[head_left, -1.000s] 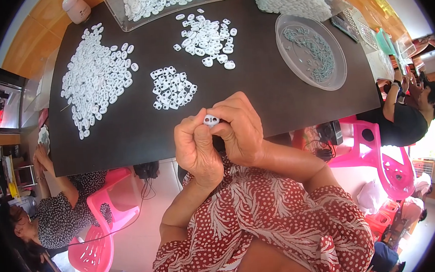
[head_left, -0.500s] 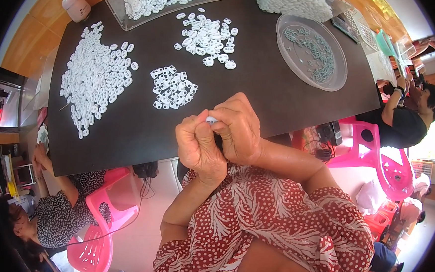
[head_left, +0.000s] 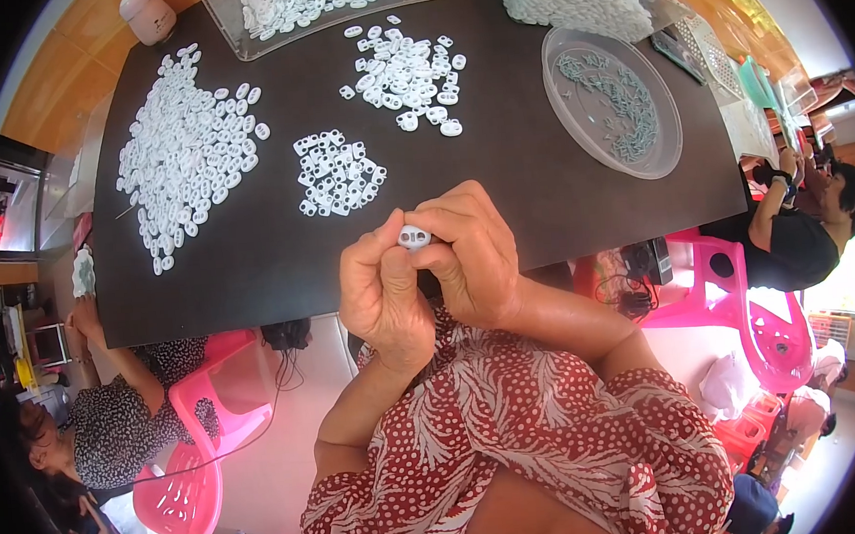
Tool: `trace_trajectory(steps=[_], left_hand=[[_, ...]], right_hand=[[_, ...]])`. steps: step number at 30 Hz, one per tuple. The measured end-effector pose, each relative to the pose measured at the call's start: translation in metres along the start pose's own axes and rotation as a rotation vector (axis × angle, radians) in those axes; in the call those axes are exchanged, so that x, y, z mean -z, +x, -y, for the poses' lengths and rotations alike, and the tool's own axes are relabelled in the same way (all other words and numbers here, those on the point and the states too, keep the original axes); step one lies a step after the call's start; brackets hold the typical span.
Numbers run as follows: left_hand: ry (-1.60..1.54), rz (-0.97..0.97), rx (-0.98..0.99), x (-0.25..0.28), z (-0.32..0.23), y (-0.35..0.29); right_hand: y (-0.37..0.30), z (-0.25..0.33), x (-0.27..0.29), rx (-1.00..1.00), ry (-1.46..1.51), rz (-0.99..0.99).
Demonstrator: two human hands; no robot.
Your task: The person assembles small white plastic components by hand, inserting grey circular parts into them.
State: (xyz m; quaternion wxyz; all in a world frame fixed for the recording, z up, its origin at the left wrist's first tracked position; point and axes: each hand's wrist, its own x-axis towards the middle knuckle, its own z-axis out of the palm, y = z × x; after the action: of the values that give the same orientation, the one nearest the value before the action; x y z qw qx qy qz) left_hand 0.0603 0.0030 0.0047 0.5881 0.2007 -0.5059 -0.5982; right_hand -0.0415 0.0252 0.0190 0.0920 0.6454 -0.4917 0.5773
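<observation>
A small white two-hole cord lock (head_left: 413, 237) is pinched between the fingertips of both my hands, its holes facing up at me. My left hand (head_left: 387, 294) closes on its left end with thumb and forefinger. At the other end, my right hand (head_left: 471, 255) grips it the same way, the remaining fingers curled. Just beyond my hands lies a small pile of white pieces with holes (head_left: 339, 173). Farther back is a looser heap of white cord locks (head_left: 408, 72). To the left spreads a large heap of white oval pieces (head_left: 186, 154).
A round clear tray (head_left: 562, 112) at the right holds small grey-green springs. Clear bins (head_left: 248, 45) of white pieces stand along the far side, with a jar (head_left: 148, 17) at far left. People sit at both sides, near pink chairs (head_left: 244, 386).
The cord lock has turned so that its two holes now face me. My hands have opened out slightly around it, the left one shifting a little leftward.
</observation>
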Motion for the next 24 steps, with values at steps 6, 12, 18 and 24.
trace_trajectory(steps=[6, 12, 18, 24], left_hand=[[0.174, -0.008, -0.14, -0.005, 0.003, -0.004], [0.258, -0.03, -0.202, -0.003, 0.006, -0.005], [0.294, -0.035, -0.177, -0.001, 0.006, -0.003], [0.38, 0.217, 0.003, 0.002, -0.006, 0.024]], right_hand=[[-0.002, 0.001, -0.007, 0.031, -0.026, -0.058], [-0.005, 0.0, -0.01, 0.053, -0.035, -0.061], [-0.005, -0.003, -0.011, 0.046, -0.032, -0.051], [0.001, -0.016, 0.015, -0.141, 0.007, 0.023]])
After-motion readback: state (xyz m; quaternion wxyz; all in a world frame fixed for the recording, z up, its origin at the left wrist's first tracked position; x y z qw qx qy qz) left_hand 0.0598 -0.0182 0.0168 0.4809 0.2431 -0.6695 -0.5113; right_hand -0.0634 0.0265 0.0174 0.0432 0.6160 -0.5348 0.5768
